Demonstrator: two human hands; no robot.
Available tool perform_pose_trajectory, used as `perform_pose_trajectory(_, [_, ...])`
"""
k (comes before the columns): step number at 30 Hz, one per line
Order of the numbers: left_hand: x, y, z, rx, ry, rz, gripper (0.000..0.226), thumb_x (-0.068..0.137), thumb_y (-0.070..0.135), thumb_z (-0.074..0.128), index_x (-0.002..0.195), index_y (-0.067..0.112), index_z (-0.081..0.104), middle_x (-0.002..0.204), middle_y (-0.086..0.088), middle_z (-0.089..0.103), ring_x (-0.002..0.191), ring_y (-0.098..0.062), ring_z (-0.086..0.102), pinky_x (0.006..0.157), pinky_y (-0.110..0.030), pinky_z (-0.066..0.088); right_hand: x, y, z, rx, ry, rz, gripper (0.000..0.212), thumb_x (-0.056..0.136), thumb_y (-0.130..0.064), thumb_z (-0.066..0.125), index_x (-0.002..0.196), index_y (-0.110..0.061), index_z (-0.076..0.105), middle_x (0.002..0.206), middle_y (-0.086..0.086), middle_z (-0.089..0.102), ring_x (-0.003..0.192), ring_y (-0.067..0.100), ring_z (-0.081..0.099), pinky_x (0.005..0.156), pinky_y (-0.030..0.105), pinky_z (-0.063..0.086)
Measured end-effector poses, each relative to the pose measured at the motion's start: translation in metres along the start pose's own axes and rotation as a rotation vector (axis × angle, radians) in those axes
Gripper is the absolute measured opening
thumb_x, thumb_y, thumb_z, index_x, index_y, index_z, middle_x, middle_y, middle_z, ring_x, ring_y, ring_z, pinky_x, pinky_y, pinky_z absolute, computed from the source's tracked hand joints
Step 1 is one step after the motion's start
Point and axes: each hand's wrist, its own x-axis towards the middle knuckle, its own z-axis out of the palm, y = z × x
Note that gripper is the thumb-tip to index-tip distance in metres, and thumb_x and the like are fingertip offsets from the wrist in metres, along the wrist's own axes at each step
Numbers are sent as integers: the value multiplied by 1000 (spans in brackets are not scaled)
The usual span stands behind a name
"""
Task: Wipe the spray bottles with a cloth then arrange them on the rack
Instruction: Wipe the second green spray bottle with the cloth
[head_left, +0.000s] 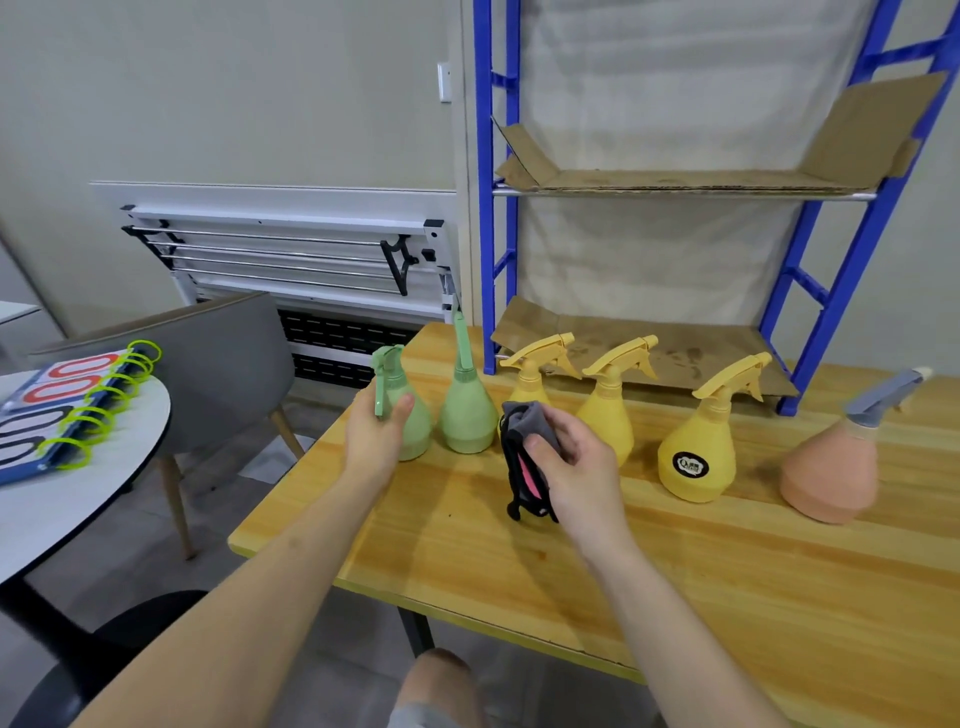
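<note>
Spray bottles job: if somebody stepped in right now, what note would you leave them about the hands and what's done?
Left hand grips the leftmost green bottle, standing on the wooden table.
Right hand holds the bunched grey cloth just above the table.
Second green bottle, three yellow bottles and the pink bottle stand in a row on the table.
Blue rack: both cardboard-lined shelves hold no bottles.
Done: nothing racked; which bottles are wiped cannot be told.
Left: wipe bottles, arrange all six on the rack.

You have six spray bottles (605, 410) in a row on the table (571, 571), the rack (675, 187) behind them.
</note>
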Motion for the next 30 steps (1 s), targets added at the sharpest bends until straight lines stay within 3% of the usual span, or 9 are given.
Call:
perform_pose_trajectory(5, [24,-3,1,20,-26,-20,38,97,35,68,133,29,57,114,8,67,100,-9,63,84,-31,49,6,0,6,3,-12,5,38,101,-4,65,126,-33,67,119,-9,77,112,9,73,100,43,60])
perform_pose_trajectory(9, [50,-18,5,116,-46,-101,62,74,69,72,124,39,50,122,-5,58,99,-22,65,92,-50,58,7,0,9,8,-16,-2,38,100,-3,65,122,-34,68,115,-10,78,109,8,73,98,40,61])
perform_pose_trajectory(11, [61,-34,7,115,-74,-115,70,65,76,71,122,40,51,123,-4,60,101,-22,66,92,-52,58,8,-1,10,8,-22,-3,38,101,-4,65,124,-33,68,115,-12,78,109,8,73,98,39,61])
perform_pose_trajectory(13, [51,-21,3,98,-69,-116,76,65,73,75,128,38,50,126,-2,61,107,-20,65,94,-52,58,8,-2,10,13,-25,-9,37,101,-5,65,125,-32,68,116,-13,78,110,7,73,98,38,61])
perform_pose_trajectory(16, [34,-10,-5,118,-19,-97,78,80,51,84,143,24,45,140,-3,52,128,-22,51,105,-50,49,7,-4,7,24,-16,-27,36,101,-7,66,131,-28,68,119,-12,77,113,6,71,100,37,60])
perform_pose_trajectory(19, [13,-8,-14,104,53,-50,66,86,42,81,138,18,48,137,-5,49,126,-23,49,105,-45,47,7,-7,4,36,-7,-37,37,102,-9,66,136,-23,67,121,-11,76,114,5,71,101,37,59])
perform_pose_trajectory(24, [-21,11,-21,53,179,65,26,98,28,69,115,17,54,110,-2,59,95,-13,57,87,-35,53,5,-13,1,51,2,-58,35,101,-7,66,132,-23,69,121,-7,77,115,9,71,102,40,59])
perform_pose_trajectory(27, [-37,38,-14,28,173,146,12,100,24,64,107,19,56,94,3,60,81,-4,56,73,-18,46,3,-17,0,62,0,-69,35,101,-6,65,128,-28,70,120,-8,77,115,9,71,101,36,59])
perform_pose_trajectory(30, [-42,67,2,25,108,204,10,99,23,65,105,20,58,88,5,60,75,1,54,68,-9,44,1,-19,-1,63,-1,-78,36,101,-6,65,129,-28,70,119,-9,77,114,8,71,96,32,59])
